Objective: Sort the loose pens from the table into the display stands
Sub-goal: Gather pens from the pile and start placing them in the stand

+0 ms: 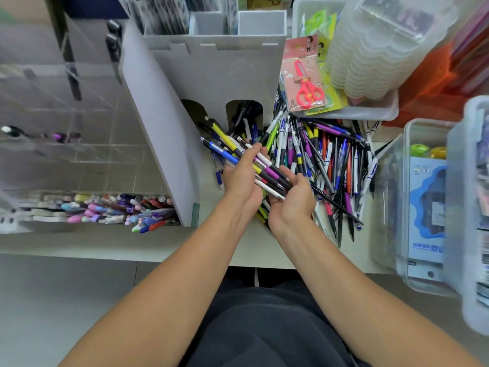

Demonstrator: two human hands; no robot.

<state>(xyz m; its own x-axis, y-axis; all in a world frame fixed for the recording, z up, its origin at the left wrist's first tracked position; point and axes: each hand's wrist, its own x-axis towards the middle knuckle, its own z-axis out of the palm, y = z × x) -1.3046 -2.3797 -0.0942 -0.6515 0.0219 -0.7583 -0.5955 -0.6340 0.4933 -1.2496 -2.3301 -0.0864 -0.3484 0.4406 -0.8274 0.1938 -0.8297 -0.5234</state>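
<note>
A big heap of loose pens (333, 165) in many colours lies on the table, right of centre. A bundle of pens (232, 147) slants up to the left across both hands. My left hand (242, 176) grips the bundle with fingers curled over it. My right hand (293, 200) cups the bundle's lower ends from underneath, palm up. Just behind the hands stands a grey display stand (211, 72) with two arched openings; the right opening (244, 115) holds dark pens. On the left, a clear acrylic stand (66, 123) has colourful pens (119, 210) in its bottom row.
A white tray (370, 112) with packaged pink scissors (307, 86) and a stack of clear boxes sits behind the heap. Clear plastic bins (423, 207) with packaged goods stand on the right. The table's front edge (132, 256) runs below the hands.
</note>
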